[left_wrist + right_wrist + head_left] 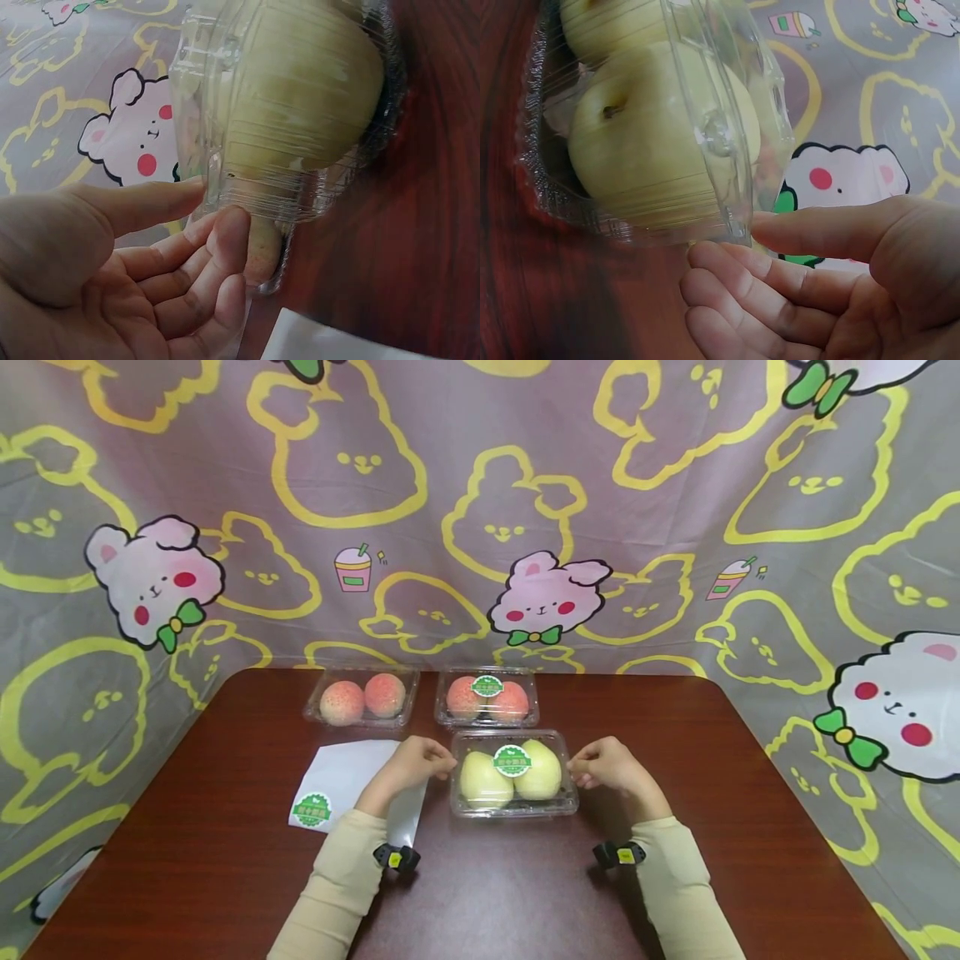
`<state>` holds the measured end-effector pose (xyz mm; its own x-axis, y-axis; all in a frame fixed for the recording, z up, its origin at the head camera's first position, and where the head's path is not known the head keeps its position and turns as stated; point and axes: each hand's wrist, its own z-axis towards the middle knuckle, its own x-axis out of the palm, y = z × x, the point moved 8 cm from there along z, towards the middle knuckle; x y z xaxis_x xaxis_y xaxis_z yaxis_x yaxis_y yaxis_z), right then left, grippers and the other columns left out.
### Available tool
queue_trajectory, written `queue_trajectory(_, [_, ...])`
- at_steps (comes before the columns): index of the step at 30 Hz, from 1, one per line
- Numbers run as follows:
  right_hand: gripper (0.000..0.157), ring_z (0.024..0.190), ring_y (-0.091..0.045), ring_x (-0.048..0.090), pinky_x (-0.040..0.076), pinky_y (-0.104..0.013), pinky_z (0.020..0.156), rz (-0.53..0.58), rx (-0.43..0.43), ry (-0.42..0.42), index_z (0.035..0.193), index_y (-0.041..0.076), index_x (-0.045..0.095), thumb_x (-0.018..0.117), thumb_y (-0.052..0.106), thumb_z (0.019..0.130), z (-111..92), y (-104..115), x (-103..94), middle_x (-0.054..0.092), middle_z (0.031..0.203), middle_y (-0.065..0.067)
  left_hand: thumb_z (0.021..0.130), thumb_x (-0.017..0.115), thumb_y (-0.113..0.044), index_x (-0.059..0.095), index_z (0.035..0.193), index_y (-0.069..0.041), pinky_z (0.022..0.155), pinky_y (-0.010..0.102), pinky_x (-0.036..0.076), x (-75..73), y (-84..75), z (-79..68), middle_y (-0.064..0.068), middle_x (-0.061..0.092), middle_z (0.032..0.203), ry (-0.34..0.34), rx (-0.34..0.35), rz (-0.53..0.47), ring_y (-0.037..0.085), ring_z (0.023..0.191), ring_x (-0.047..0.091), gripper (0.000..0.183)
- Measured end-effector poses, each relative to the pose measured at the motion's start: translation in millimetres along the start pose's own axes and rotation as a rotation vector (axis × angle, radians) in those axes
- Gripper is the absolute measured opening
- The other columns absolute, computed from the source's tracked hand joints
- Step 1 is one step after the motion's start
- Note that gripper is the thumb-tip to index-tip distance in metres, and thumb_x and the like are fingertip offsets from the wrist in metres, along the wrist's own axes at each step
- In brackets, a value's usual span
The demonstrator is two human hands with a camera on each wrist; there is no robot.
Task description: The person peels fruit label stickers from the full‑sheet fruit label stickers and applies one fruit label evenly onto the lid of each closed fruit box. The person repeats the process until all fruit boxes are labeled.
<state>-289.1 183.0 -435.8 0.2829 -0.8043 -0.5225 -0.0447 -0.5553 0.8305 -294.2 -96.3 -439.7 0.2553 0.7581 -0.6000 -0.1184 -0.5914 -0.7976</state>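
Nearest the left wrist camera, our left hand (142, 270) pinches the rim of a clear plastic box (513, 812) at its 9 o'clock side, thumb and forefinger drawn narrow. Our right hand (825, 277) pinches the rim at 3 o'clock in the same way, its other fingers loosely bent. Between our hands the box holds two pale yellow-green fruits (486, 779) side by side, under a round green label (512, 761) on the lid; whether its base touches the wooden table (240, 777), we cannot tell. Close by at 12 o'clock, a labelled peach box (487, 724) holds two pink-orange fruits. Around 10 o'clock, we see another peach box (378, 723) with two more. At 9 o'clock, partly behind our left hand, lies a white sheet (360, 768), bearing a green sticker (312, 810) towards its own 7 o'clock corner.
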Motion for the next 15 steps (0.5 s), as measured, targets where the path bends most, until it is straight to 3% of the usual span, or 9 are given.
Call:
queue_trajectory(6, [0.022, 0.059, -0.006, 0.062, 0.06, -0.032, 0.063, 0.018, -0.001, 0.016, 0.096, -0.018, 0.066, 0.063, 0.002, 0.087, -1, -5, -7.1, 0.069, 0.067, -0.005, 0.089, 0.066, -0.013, 0.069, 0.094, 0.005, 0.06, 0.022, 0.049, 6.5, -3.0, 1.0, 0.02, 0.074, 0.081, -0.068, -0.009, -0.013, 0.03, 0.075, 0.073, 0.019])
queue_trajectory(15, [0.023, 0.062, -0.008, 0.064, 0.059, -0.031, 0.063, -0.025, 0.008, 0.013, 0.099, -0.017, 0.066, 0.061, 0.004, 0.09, -6, -13, -22.8, 0.07, 0.072, -0.006, 0.09, 0.065, -0.013, 0.069, 0.094, 0.004, 0.066, 0.027, 0.054, 22.3, -12.9, 4.5, 0.019, 0.073, 0.081, -0.161, 0.049, -0.054, 0.027, 0.073, 0.071, 0.017])
